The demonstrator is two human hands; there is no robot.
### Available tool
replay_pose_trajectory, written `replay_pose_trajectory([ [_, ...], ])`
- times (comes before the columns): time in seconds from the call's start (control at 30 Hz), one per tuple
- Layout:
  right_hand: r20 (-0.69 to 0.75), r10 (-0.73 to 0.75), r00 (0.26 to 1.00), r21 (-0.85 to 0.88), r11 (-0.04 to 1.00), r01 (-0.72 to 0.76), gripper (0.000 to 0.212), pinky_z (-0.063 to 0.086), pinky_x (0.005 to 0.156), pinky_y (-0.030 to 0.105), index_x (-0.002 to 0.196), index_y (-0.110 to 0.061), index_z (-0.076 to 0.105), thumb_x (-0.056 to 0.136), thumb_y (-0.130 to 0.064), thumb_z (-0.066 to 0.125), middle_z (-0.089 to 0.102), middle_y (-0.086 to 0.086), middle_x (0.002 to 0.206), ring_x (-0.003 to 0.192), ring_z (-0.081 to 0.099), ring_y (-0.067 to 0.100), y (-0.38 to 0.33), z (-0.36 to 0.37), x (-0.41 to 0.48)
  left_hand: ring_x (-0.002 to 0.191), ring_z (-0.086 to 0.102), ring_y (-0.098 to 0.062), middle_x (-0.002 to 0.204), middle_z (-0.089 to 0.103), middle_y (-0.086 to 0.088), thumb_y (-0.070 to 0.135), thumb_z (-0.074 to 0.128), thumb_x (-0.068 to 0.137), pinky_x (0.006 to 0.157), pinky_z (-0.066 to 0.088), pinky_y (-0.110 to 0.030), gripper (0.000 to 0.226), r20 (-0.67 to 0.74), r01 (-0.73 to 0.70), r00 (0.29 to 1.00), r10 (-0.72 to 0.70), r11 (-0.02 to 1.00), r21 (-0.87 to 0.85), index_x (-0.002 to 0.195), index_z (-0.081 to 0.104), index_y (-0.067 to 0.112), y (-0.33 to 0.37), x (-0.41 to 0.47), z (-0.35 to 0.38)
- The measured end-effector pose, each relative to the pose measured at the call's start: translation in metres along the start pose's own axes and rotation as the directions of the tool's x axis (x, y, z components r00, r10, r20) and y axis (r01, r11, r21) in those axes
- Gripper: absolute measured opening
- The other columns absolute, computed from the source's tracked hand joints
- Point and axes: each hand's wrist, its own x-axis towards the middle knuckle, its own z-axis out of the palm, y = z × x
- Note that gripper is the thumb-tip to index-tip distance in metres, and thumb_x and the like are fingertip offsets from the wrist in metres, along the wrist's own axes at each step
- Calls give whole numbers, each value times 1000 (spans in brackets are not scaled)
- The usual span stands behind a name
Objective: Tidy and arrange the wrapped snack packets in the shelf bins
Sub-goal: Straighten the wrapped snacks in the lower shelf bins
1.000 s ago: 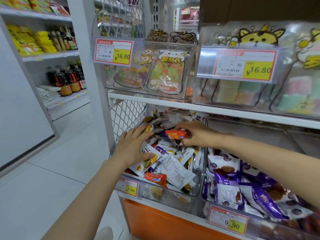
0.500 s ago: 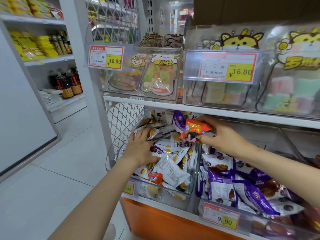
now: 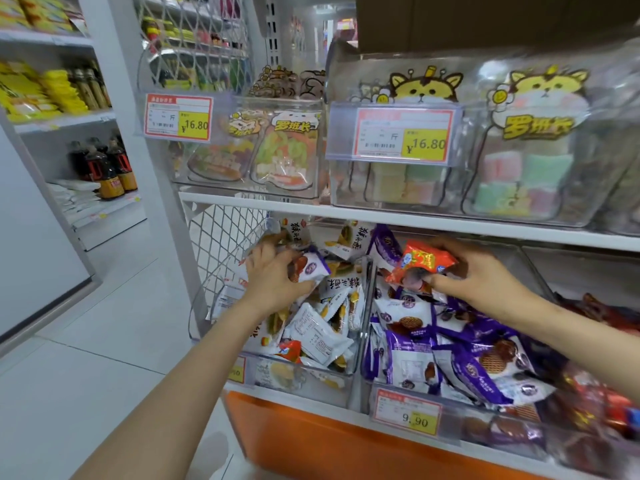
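The left hand (image 3: 273, 275) grips a purple-and-white packet (image 3: 311, 266) over the left bin (image 3: 311, 375) of white packets, while the right hand (image 3: 474, 271) pinches an orange packet (image 3: 424, 259) above the purple packets (image 3: 460, 355) in the right bin (image 3: 485, 415).

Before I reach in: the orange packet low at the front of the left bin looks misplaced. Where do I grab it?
Pinch the upper end that shows on the orange packet, coming down from above. White packets overlap its right side, its lower part is buried, and the bin's clear front wall would likely block a reach from the front.
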Motion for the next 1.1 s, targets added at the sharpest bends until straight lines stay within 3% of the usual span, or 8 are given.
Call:
replay_pose_trajectory([
  [0.2, -44, 75, 996, 117, 991, -70, 37, 44, 73, 2, 100, -29, 61, 79, 2, 70, 67, -16, 90, 74, 59, -16, 17, -17, -21, 127, 34, -23, 134, 44, -6, 55, 68, 75, 103, 28, -30, 68, 77, -191, 975, 206, 967, -168, 129, 49, 17, 69, -12, -3],
  [0.37, -136, 157, 978, 199, 972, -128, 33, 41, 56, 4, 84, -27, 58, 79, 4, 68, 66, -21, 61, 57, 57, -11, 33, -37, -39, 115, 51, -21, 124, 57, -4, 44, 72, 76, 95, 41, -33, 64, 19, -306, 946, 324, 909, -283, 128, 51, 15, 125, -26, 10],
  [0.53, -146, 238, 960, 94, 969, -226, 21, 40, 54, 7, 81, -20, 61, 80, -1, 70, 62, -14, 63, 58, 55, 0, 55, -45, -48, 116, 44, -25, 123, 50, -10, 43, 63, 83, 93, 32, -29, 61, 47, -366, 929, 367, 930, -14, 137, 47, 20, 148, -32, 36],
  [0.63, -223, 278, 934, 76, 961, -267, 24, 42, 60, 15, 103, -10, 61, 81, -5, 70, 64, 1, 83, 70, 55, 8, 65, -51, -59, 116, 49, -22, 125, 53, -2, 32, 66, 84, 87, 36, -28, 53, 119, -384, 918, 378, 923, 29, 132, 48, 20, 153, -37, 50],
  [0.77, -373, 298, 879, 164, 953, -253, 26, 39, 63, 15, 94, -23, 51, 82, -8, 70, 54, 5, 77, 66, 47, 11, 79, -69, -76, 119, 45, -19, 126, 54, 3, 31, 60, 89, 94, 35, -33, 34, 180, -444, 888, 423, 890, 100, 121, 55, 23, 157, -39, 59],
  [0.9, -536, 319, 781, 248, 944, -215, 16, 47, 69, 14, 93, -16, 56, 85, -5, 65, 64, -4, 83, 68, 60, -5, 88, -98, -94, 128, 32, -16, 137, 45, 5, 45, 51, 91, 99, 26, -32, 42, 261, -443, 878, 402, 888, 120, 129, 54, 27, 157, -38, 59],
  [1.03, -633, 382, 673, 210, 922, -326, 27, 49, 89, 36, 109, -6, 62, 84, -11, 69, 68, 13, 104, 96, 63, 21, 107, -119, -104, 130, 28, -16, 138, 39, 4, 48, 42, 94, 100, 27, -32, 45, 269, -457, 872, 409, 876, 153, 134, 50, 28, 156, -45, 61],
  [1.1, -574, 420, 703, 120, 892, -435, 32, 44, 85, 29, 114, -4, 63, 84, -15, 69, 67, 15, 110, 99, 62, 22, 114, -121, -106, 127, 32, -16, 137, 40, 4, 46, 41, 95, 97, 29, -31, 44, 214, -453, 882, 421, 881, 137, 134, 49, 28, 155, -49, 63],
])
